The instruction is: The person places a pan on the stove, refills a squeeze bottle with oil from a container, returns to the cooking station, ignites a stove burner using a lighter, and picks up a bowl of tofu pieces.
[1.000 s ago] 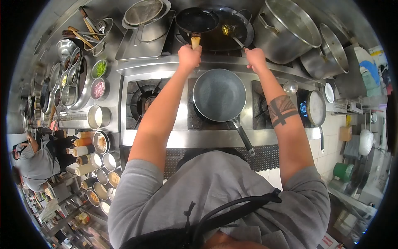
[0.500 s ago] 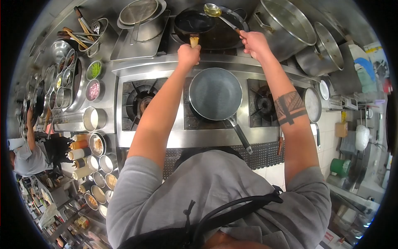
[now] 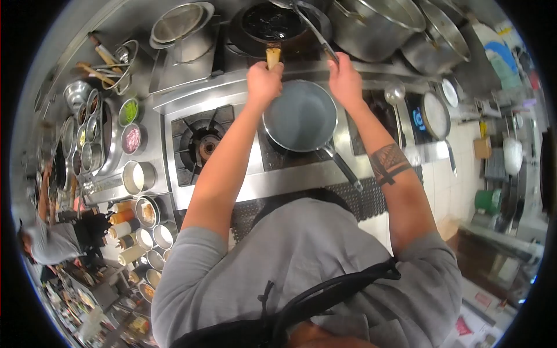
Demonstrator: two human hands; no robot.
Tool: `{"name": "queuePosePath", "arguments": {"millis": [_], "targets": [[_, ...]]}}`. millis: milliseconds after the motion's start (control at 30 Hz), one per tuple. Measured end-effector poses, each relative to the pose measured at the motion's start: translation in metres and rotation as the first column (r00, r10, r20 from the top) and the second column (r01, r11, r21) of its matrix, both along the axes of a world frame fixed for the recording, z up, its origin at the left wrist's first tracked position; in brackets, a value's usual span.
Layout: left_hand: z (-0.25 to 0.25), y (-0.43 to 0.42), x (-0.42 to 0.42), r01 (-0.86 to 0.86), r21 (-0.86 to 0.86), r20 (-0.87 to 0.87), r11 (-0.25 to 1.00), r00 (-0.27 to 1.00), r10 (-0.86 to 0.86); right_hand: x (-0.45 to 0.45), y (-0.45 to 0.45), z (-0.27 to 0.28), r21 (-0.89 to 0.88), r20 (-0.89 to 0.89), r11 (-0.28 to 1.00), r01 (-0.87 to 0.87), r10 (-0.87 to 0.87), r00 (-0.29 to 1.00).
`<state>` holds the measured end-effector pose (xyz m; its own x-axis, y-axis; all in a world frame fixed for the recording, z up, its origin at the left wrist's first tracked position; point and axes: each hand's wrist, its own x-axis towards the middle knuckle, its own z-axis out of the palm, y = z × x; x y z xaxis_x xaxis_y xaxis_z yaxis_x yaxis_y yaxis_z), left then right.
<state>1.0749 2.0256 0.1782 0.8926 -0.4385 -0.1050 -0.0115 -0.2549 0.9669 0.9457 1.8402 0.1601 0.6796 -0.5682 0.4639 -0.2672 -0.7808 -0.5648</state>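
Note:
My left hand (image 3: 265, 84) is wrapped round the pale wooden handle (image 3: 273, 57) of a small dark pan (image 3: 270, 23) at the back of the stove. Glossy liquid glints inside that pan, which sits over a larger black wok (image 3: 238, 42). In my right hand (image 3: 346, 84) is the handle end of a long metal ladle (image 3: 314, 31). Its bowl lies at the top edge of the view, beside the small pan's far rim and partly cut off. Nearer to me, a grey frying pan (image 3: 300, 116) rests on the middle burner, its black handle pointing front right.
Large steel pots (image 3: 377, 32) stand back right. A lit blue burner (image 3: 420, 118) and another pan (image 3: 436, 116) are at right. On the left are an open burner (image 3: 203, 145), bowls of chopped greens (image 3: 129, 111) and pink pieces (image 3: 132, 139), and squeeze bottles (image 3: 123, 216). Another person (image 3: 55, 240) works far left.
The ladle, which held yellowish liquid, has moved left and farther back, its bowl now at the view's edge. The camera view has shifted. My left hand keeps its hold on the dark pan.

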Motion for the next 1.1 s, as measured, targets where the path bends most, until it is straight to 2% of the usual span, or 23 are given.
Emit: {"name": "queuePosePath", "arguments": {"millis": [67,133,167,233,267,333,400,533,567,600,633,667,733,800,900,967,1033,1100], "targets": [[-0.002,0.001,-0.02,-0.009,-0.021,-0.091,1.0,0.996,0.007,-0.025,0.003,-0.025,-0.044,-0.016,0.999,0.015,-0.016,1.0],[-0.008,0.001,-0.042,0.05,-0.041,-0.078,0.998,0.995,-0.053,-0.053,0.014,-0.027,0.069,0.015,0.998,0.017,-0.018,1.0],[-0.01,0.002,-0.053,0.05,-0.036,-0.08,0.998,0.995,-0.052,-0.067,0.016,-0.033,0.072,0.016,0.997,0.031,-0.032,0.999],[-0.007,0.001,-0.079,0.035,0.005,-0.065,0.999,0.997,-0.035,-0.092,0.016,-0.05,0.011,0.155,1.0,-0.015,0.013,0.988],[-0.013,0.0,-0.093,0.026,0.009,-0.064,1.0,0.998,-0.026,-0.109,0.019,-0.048,0.016,0.157,1.0,-0.024,0.021,0.987],[-0.028,-0.006,-0.117,0.032,0.062,-0.005,0.998,0.999,-0.032,-0.138,0.017,-0.037,0.219,0.099,0.975,-0.042,0.021,0.995],[-0.028,-0.013,-0.149,0.004,0.081,-0.008,0.997,1.0,-0.003,-0.159,0.002,-0.06,0.162,0.153,0.986,-0.044,0.019,0.988],[-0.042,-0.035,-0.205,-0.077,0.1,-0.035,0.992,0.996,0.081,-0.215,-0.023,-0.059,0.255,0.128,0.961,-0.103,0.072,0.989],[-0.048,-0.04,-0.217,-0.092,0.108,-0.041,0.99,0.994,0.097,-0.231,-0.025,-0.045,0.572,0.132,0.813,-0.108,0.038,0.99],[-0.053,-0.045,-0.228,-0.112,0.091,-0.05,0.99,0.992,0.116,-0.243,-0.03,-0.038,0.818,0.118,0.567,-0.101,0.007,0.993],[-0.057,-0.049,-0.238,-0.132,0.073,-0.059,0.989,0.989,0.136,-0.252,-0.034,-0.043,0.861,0.233,0.475,-0.18,-0.054,0.971],[-0.057,-0.053,-0.249,-0.151,0.076,-0.066,0.986,0.986,0.156,-0.263,-0.041,-0.046,0.864,0.226,0.469,-0.183,-0.035,0.974],[-0.054,-0.058,-0.269,-0.175,0.044,-0.177,0.984,0.968,0.18,-0.286,-0.055,-0.048,0.941,0.288,0.217,-0.26,-0.112,0.951],[-0.06,-0.06,-0.283,-0.22,0.062,-0.151,0.973,0.962,0.227,-0.298,-0.063,-0.053,0.959,0.243,0.183,-0.216,-0.136,0.961],[-0.072,-0.054,-0.296,-0.265,0.093,-0.088,0.96,0.958,0.273,-0.308,-0.074,-0.093,0.985,0.144,0.115,-0.126,-0.17,0.975],[-0.075,-0.046,-0.305,-0.282,0.113,-0.057,0.953,0.955,0.29,-0.301,-0.077,-0.128,0.989,-0.032,0.136,0.059,-0.194,0.98],[-0.069,-0.037,-0.316,-0.291,0.098,-0.155,0.952,0.94,0.304,-0.292,-0.076,-0.175,0.991,-0.029,0.125,0.053,-0.184,0.983],[-0.068,-0.026,-0.326,-0.332,0.083,-0.177,0.94,0.923,0.342,-0.282,-0.073,-0.2,0.992,-0.025,0.115,0.045,-0.165,0.986]]}}
